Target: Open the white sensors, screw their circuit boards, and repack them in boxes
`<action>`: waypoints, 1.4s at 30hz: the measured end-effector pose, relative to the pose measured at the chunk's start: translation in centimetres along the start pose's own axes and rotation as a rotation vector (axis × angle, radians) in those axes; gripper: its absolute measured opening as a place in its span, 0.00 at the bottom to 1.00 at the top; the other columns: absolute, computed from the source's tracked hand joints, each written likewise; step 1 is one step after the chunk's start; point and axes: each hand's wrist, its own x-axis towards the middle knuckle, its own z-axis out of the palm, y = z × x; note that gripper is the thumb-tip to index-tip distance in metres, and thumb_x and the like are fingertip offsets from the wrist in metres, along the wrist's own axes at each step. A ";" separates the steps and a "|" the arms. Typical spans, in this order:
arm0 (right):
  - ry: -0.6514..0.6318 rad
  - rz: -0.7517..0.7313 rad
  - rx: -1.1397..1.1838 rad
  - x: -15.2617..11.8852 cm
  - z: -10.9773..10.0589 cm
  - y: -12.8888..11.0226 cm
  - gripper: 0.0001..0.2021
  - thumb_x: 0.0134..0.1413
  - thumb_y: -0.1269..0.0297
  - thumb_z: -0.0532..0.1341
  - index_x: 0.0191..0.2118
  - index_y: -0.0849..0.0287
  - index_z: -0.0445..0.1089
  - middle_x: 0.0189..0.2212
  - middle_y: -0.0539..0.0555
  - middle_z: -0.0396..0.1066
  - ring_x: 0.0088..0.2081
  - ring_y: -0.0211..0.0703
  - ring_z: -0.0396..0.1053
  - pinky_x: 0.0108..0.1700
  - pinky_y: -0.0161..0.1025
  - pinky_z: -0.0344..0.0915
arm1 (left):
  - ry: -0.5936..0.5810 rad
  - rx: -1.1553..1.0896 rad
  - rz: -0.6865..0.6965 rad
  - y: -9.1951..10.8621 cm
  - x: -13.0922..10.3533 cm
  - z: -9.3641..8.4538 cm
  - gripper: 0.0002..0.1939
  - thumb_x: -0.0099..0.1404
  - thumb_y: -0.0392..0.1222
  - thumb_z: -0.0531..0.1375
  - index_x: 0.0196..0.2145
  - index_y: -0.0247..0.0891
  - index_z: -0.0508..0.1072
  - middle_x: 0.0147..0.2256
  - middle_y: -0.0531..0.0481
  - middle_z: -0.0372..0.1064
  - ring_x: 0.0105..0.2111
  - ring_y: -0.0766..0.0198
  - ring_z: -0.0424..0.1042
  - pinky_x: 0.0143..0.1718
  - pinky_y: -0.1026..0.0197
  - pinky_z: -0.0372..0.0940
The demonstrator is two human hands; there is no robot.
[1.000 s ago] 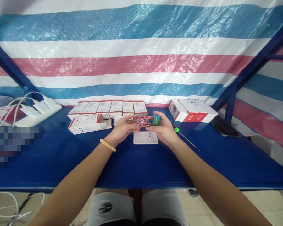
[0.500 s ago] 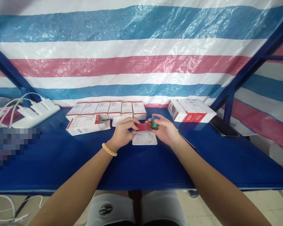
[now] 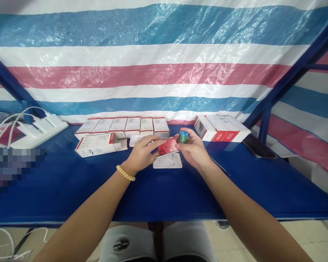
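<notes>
Board (image 3: 168,146) is grasped by left hand (image 3: 142,153) and right hand (image 3: 194,153), which also clasps a battery (image 3: 183,137), between the tabletop's (image 3: 153,196) front and back edges.

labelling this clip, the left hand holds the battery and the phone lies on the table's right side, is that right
Not quite: the head view shows the battery in the right hand, not the left hand. The phone does lie on the right.

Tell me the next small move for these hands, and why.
Perhaps level the red board over the white case: the board looks tilted between the left hand and the right hand, the case lies just below it in view, and the right hand also has the battery.
</notes>
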 end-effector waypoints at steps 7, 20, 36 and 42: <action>0.036 -0.107 -0.070 -0.2 0.2 -0.1 0.29 0.28 0.75 0.72 0.41 0.49 0.67 0.33 0.45 0.73 0.36 0.40 0.73 0.40 0.42 0.72 | -0.258 0.094 0.016 -0.4 -0.3 -0.3 0.32 0.63 0.39 0.64 0.63 0.46 0.62 0.57 0.39 0.65 0.55 0.50 0.68 0.52 0.46 0.68; 0.059 -0.064 -0.031 0.3 -0.4 0.3 0.29 0.28 0.77 0.71 0.41 0.49 0.67 0.32 0.44 0.72 0.38 0.38 0.73 0.40 0.38 0.72 | -0.112 -0.043 0.083 0.2 0.2 -0.4 0.15 0.66 0.36 0.61 0.49 0.47 0.76 0.59 0.41 0.65 0.57 0.54 0.68 0.52 0.48 0.69; -0.004 0.168 -0.080 0.3 -0.7 -0.1 0.22 0.36 0.76 0.63 0.42 0.55 0.66 0.29 0.48 0.74 0.26 0.39 0.72 0.28 0.38 0.69 | 0.158 -0.898 -0.974 0.4 0.7 1.3 0.24 0.53 0.51 0.70 0.43 0.37 0.71 0.25 0.54 0.74 0.26 0.65 0.72 0.32 0.62 0.65; -0.140 0.022 -0.229 0.3 -1.5 0.4 0.29 0.32 0.78 0.67 0.46 0.51 0.66 0.37 0.47 0.72 0.33 0.39 0.74 0.37 0.41 0.71 | 0.153 -0.886 -0.986 -0.4 0.7 0.8 0.19 0.55 0.49 0.69 0.40 0.37 0.72 0.25 0.55 0.71 0.25 0.68 0.69 0.30 0.64 0.62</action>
